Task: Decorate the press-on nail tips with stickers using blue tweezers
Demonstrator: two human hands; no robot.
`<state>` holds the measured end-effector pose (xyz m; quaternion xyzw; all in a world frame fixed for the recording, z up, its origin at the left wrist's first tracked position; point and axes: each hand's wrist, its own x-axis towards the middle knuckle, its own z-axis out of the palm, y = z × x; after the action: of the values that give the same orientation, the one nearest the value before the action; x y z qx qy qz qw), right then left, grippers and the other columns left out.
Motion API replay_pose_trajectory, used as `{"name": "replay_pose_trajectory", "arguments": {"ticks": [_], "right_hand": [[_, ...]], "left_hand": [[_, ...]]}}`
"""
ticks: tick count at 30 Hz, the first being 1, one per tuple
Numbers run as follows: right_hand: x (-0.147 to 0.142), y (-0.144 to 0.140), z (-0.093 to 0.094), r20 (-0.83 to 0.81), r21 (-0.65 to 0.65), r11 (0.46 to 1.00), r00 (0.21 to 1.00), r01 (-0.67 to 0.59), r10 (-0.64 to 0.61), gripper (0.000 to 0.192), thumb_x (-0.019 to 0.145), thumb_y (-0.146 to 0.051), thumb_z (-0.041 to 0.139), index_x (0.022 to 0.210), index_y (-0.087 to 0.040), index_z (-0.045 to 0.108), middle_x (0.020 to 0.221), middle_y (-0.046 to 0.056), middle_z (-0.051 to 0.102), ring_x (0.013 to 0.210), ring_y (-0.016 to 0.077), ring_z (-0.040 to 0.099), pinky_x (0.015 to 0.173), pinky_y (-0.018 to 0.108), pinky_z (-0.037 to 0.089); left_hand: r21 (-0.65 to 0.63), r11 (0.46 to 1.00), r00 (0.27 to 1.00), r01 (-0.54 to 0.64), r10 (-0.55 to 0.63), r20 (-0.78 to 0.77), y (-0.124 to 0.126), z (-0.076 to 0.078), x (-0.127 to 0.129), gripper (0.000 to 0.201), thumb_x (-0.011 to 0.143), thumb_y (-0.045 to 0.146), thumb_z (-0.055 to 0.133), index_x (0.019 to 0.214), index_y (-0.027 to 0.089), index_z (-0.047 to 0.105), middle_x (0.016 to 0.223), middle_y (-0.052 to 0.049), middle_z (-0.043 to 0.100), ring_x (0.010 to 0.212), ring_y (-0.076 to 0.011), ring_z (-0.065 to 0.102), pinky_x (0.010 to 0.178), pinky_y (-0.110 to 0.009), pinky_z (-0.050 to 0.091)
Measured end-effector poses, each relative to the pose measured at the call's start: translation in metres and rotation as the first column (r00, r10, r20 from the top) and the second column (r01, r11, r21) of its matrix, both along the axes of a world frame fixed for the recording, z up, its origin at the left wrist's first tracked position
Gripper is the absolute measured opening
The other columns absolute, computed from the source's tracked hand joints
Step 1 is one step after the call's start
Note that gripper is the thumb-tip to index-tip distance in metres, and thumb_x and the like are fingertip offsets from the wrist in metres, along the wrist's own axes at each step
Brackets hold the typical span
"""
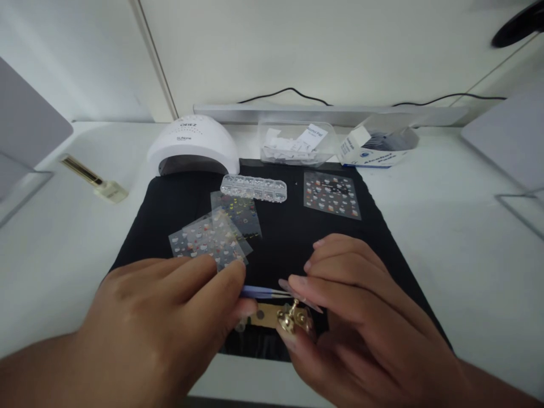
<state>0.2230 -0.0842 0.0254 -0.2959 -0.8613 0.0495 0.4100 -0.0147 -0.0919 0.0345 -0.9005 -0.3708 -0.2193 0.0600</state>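
One pinch of your left hand (170,314) holds the blue tweezers (257,292) sideways, probably so their points can reach, beside the gold nail stand (289,321), the clear nail tip (310,302) near its top; your right hand (357,306) grasps this stand, maybe for keeping it steady.

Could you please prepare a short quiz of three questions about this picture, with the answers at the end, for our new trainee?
1. Which hand holds the blue tweezers?
2. True or false: the small bottle with the gold cap is off the black mat.
3. What does the right hand hold? a) a cable b) a gold stand c) a white lamp

Key: 1. The left hand. 2. True. 3. b.
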Motion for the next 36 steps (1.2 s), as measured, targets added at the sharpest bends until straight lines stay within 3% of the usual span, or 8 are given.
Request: {"name": "replay_pose_trajectory", "arguments": {"ticks": [36], "right_hand": [[-0.0022, 0.0019, -0.0003, 0.001, 0.021, 0.999, 0.999, 0.032, -0.032, 0.024, 0.082, -0.012, 0.069, 0.104, -0.016, 0.064, 0.079, 0.005, 0.071, 0.072, 0.0191, 0.068, 0.071, 0.044, 0.063]], "left_hand": [[0.006, 1.000, 1.000, -0.005, 0.004, 0.027, -0.0004, 0.0006, -0.0014, 0.024, 0.109, 0.034, 0.043, 0.110, 0.019, 0.061, 0.076, 0.000, 0.073, 0.048, -0.0150, 0.064, 0.041, -0.032, 0.045]]}}
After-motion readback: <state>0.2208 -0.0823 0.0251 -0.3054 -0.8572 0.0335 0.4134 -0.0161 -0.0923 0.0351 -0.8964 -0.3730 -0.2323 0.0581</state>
